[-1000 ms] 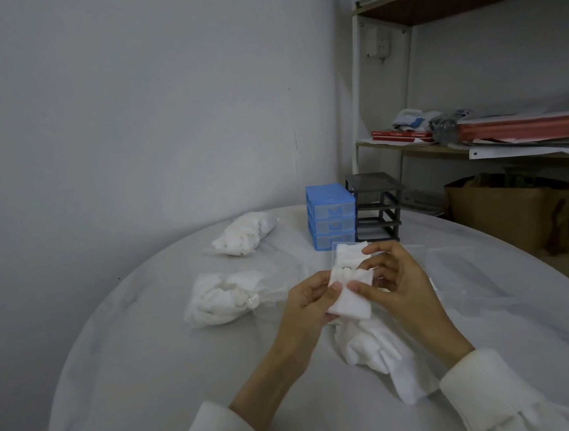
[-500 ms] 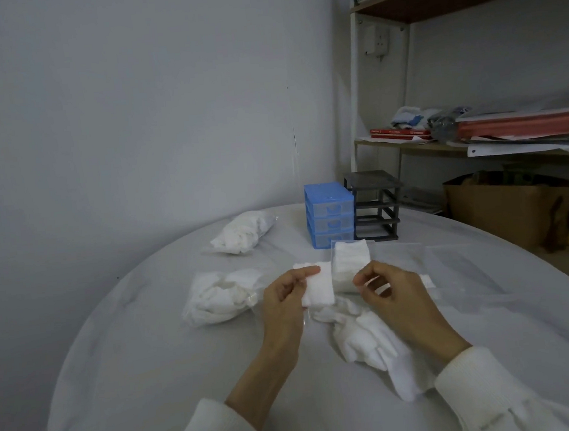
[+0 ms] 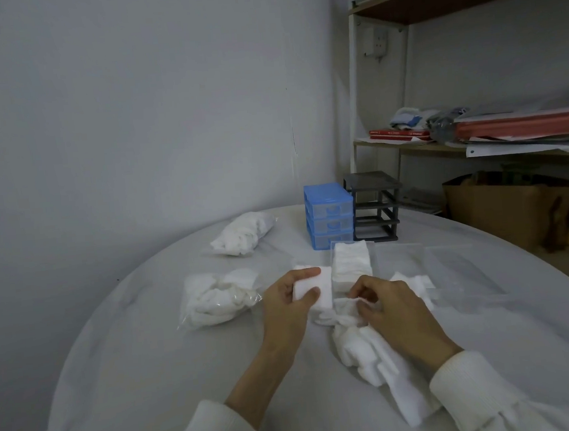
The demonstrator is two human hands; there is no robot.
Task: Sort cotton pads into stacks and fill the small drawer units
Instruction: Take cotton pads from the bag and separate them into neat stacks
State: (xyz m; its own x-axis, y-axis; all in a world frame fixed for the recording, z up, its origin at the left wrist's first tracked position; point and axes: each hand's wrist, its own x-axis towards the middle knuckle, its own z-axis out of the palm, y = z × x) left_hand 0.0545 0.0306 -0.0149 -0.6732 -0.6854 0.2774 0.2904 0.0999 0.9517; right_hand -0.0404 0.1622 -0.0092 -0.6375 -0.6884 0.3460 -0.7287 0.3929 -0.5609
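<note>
Head view: at frame centre the left hand (image 3: 285,303) grips a small stack of cotton pads (image 3: 311,287), fingers curled round it, likely to keep it squared; the right hand (image 3: 387,301) pinches a pad from the loose heap (image 3: 374,352) below. A taller pad stack (image 3: 351,264) fills a clear drawer just beyond. The blue drawer unit (image 3: 329,214) and the black frame (image 3: 375,205) wait behind on the surface (image 3: 151,364). No legible writing anywhere
</note>
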